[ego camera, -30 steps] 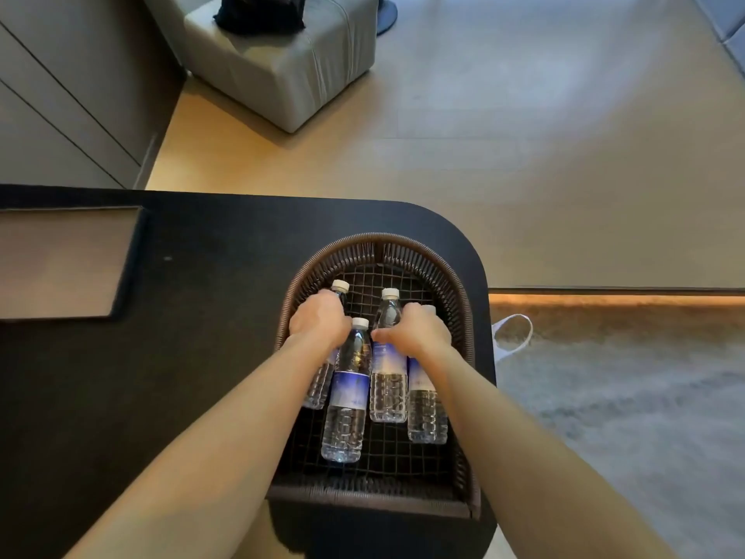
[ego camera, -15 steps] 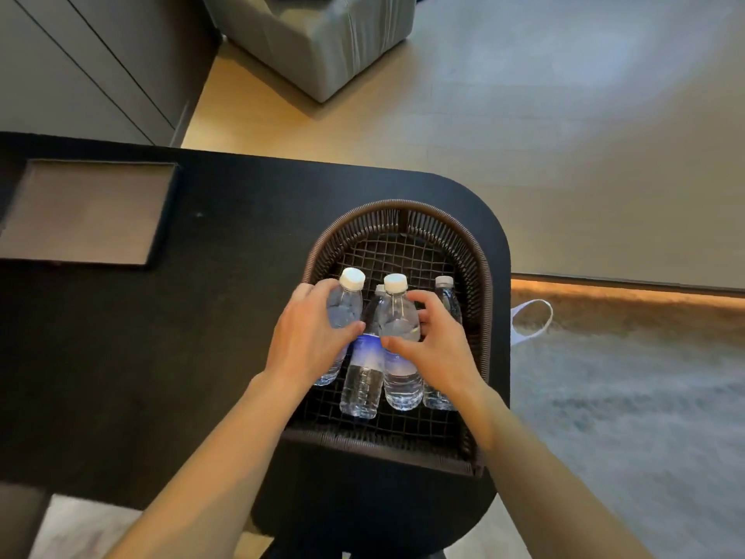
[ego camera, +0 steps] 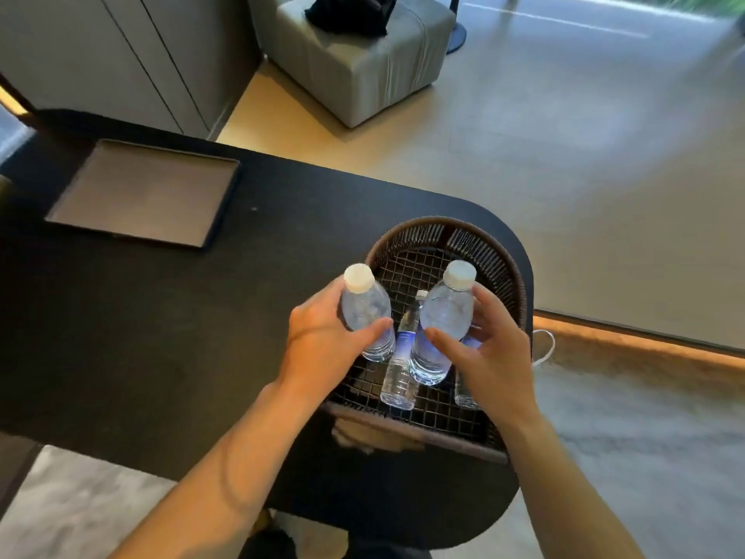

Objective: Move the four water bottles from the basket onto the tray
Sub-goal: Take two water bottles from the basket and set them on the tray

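My left hand (ego camera: 322, 340) grips a clear water bottle (ego camera: 367, 308) with a white cap, held upright above the left rim of the brown wicker basket (ego camera: 508, 268). My right hand (ego camera: 487, 357) grips a second bottle (ego camera: 443, 316), lifted over the basket's middle. Two more bottles lie on the basket's mesh floor: one (ego camera: 401, 377) between the held bottles, the other (ego camera: 463, 391) mostly hidden under my right hand. The flat brown tray (ego camera: 141, 191) sits bare on the black table at the far left.
The black table (ego camera: 161, 336) has a rounded right end where the basket stands. A grey ottoman (ego camera: 363, 70) with a dark bag on it stands on the floor beyond. A white loop (ego camera: 544, 344) hangs off the table's right edge.
Both hands have lifted their bottles from lying in the basket to upright above it. The view has swung left, bringing the whole tray into sight.
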{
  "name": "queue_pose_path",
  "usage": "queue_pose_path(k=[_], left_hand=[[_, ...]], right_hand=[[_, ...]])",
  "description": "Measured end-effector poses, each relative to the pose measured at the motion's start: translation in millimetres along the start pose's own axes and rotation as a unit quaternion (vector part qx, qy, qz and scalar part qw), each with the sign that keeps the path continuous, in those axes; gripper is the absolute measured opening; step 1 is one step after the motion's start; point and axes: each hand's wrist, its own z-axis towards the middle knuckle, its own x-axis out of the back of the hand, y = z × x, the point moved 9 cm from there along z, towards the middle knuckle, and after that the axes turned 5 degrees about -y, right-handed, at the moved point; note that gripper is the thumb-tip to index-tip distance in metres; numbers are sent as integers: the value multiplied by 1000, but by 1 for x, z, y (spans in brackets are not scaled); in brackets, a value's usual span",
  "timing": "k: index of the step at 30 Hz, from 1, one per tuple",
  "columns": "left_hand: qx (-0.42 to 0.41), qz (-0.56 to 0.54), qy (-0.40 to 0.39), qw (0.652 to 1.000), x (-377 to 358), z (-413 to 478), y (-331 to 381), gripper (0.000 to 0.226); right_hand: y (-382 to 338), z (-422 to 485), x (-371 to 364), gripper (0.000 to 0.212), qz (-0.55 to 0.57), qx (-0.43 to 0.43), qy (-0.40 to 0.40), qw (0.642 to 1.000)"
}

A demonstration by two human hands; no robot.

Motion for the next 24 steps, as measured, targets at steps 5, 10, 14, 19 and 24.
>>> queue_pose_path(k=[5, 10, 14, 19, 24], left_hand=[[-40, 23, 31, 998, 75, -20, -1, 71], [-68, 30, 43, 996, 160, -45, -32, 73], [-65, 37, 47, 996, 221, -59, -68, 77], [-42, 64, 56, 996, 281, -60, -107, 77], [-20, 83, 73, 994, 328, -42, -142, 73]], right_hand=[[-60, -11, -50, 67, -11, 34, -5, 999], [-108, -27, -121, 66, -12, 49, 5, 999], [-139, -33, -181, 66, -5, 62, 9, 998], [-173, -22, -251, 64, 8, 75, -5, 997], [-194, 9, -311, 64, 10, 83, -20, 996]])
